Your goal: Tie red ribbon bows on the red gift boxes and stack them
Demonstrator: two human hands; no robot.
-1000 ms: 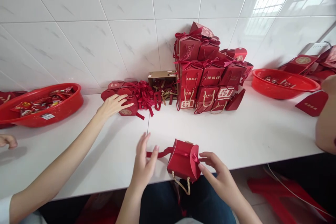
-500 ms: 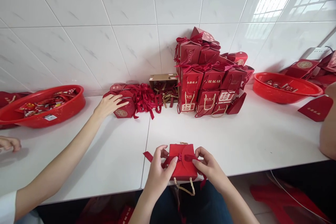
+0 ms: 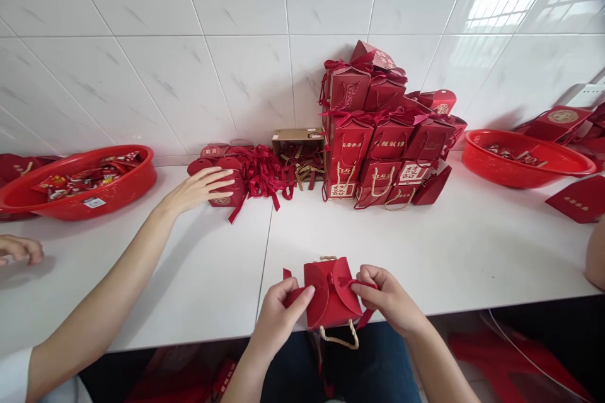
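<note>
Fingers and thumb of the left hand (image 3: 282, 310) are closed in a pinch on one side of a dark red ribbon (image 3: 358, 283), and those of the right hand (image 3: 391, 300) pinch its other side, the thumb laid along the top. The ribbon's long axis runs left to right, from one grip to the other, across the top of a small red box (image 3: 334, 313) – so the box lies squarely between the hands, and neither looks clearly nearer to its middle. Both thumb tips come in at about the side edges of the top; whether they press on the card I cannot tell. At the centre, between two rounded flaps, the ribbon gathers in a small crossing; how it is looped there is too small to make out. A loose end stands out past the left fingers, another hangs below the right hand.

The box sits at the near edge of the white table (image 3: 401, 252), its front rope handle (image 3: 341, 343) drooping toward the lap. Farther out, beyond the left hand, another person's hand (image 3: 201, 187) rests on red boxes (image 3: 235, 186) beside a heap of ribbons (image 3: 265, 171) – and a tall stack of boxes (image 3: 390, 141) stands against the wall
</note>
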